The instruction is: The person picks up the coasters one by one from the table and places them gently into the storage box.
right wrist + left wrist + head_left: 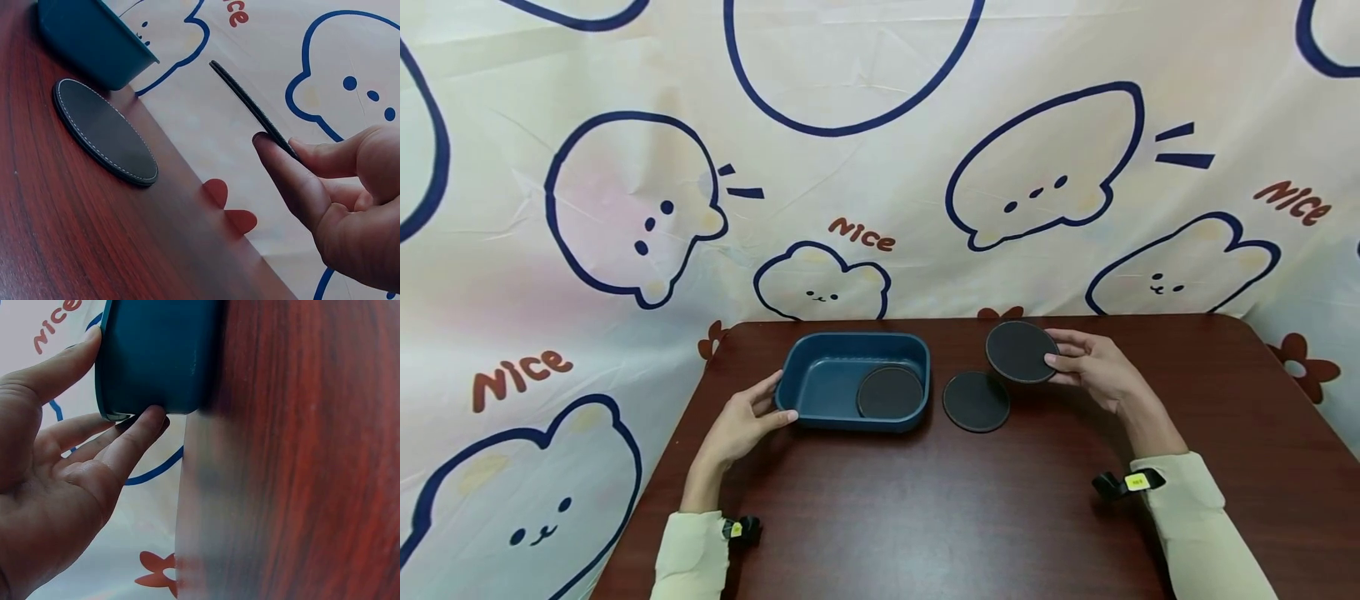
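A round black coaster is pinched between the thumb and fingers of my right hand, raised above the table. In the right wrist view the held coaster shows edge-on, tilted. Below and left of it, a second black coaster lies flat; its pale stitched rim shows in the right wrist view. My left hand grips the left end of a dark blue rectangular box, thumb at the near corner. Inside that box, toward its right end, lies a third black coaster.
The dark reddish-brown wooden table ends just behind the box. Beyond it hangs a pale cloth printed with blue-outlined cartoon animals and the word "Nice".
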{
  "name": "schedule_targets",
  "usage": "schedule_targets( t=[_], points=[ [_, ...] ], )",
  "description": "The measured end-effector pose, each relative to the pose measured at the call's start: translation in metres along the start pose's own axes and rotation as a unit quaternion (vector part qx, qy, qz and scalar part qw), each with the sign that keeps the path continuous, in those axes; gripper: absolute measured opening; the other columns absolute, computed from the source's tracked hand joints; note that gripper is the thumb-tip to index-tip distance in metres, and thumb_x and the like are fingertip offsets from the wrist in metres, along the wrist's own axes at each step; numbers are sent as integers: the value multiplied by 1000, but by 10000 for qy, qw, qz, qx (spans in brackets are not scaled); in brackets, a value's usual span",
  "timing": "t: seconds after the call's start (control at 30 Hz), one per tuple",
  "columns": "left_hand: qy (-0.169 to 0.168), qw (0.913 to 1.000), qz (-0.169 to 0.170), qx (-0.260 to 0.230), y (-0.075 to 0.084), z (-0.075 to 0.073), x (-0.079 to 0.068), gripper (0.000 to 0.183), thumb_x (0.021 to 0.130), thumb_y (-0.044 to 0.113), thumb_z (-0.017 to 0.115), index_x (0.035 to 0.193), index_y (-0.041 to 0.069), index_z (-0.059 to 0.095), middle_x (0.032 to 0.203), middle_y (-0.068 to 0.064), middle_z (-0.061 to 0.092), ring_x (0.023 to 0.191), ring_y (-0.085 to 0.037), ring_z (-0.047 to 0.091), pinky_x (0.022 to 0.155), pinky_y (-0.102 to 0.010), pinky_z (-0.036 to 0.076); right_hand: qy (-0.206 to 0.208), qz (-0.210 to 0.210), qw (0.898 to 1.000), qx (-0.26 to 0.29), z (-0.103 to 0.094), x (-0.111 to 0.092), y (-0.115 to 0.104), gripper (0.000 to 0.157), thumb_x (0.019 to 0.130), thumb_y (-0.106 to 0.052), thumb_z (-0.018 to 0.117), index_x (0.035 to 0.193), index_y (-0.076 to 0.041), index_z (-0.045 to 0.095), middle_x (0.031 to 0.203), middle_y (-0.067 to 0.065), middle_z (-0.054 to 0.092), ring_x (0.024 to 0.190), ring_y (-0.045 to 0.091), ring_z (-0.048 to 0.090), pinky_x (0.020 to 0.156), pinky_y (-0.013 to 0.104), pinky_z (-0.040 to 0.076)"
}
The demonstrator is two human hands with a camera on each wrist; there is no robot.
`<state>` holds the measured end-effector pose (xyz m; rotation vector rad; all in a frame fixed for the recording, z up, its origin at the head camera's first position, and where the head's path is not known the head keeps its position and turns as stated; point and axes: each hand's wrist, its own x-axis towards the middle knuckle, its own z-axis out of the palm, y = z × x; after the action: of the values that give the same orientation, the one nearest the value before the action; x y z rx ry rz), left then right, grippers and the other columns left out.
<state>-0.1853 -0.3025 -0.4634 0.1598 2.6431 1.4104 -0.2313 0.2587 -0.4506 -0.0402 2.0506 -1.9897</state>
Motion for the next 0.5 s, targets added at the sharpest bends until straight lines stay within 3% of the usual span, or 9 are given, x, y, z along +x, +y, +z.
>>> schedule_targets(
  t=[0.23, 0.5],
  points=[
    [-23, 10000, -47, 50, -2, 0, 0, 82, 103, 16, 75, 170, 6, 29, 168, -26, 42, 147, -44, 54, 110, -51, 54, -35, 95, 9999, 90, 2, -1, 2, 74, 106, -7, 66, 168, 2, 26, 112, -17, 75, 96, 6, 80, 86, 25, 64],
    [-23, 10000, -26, -48, 0, -1, 1, 82, 102, 17, 75, 170, 6, 30, 167, -27, 43, 147, -44, 54, 109, -50, 54, -82, 74, 9996, 256, 5, 0, -1, 73, 106, -5, 66, 168, 2, 28, 112, -11, 76, 96, 8, 80, 87, 25, 64]
  ],
)
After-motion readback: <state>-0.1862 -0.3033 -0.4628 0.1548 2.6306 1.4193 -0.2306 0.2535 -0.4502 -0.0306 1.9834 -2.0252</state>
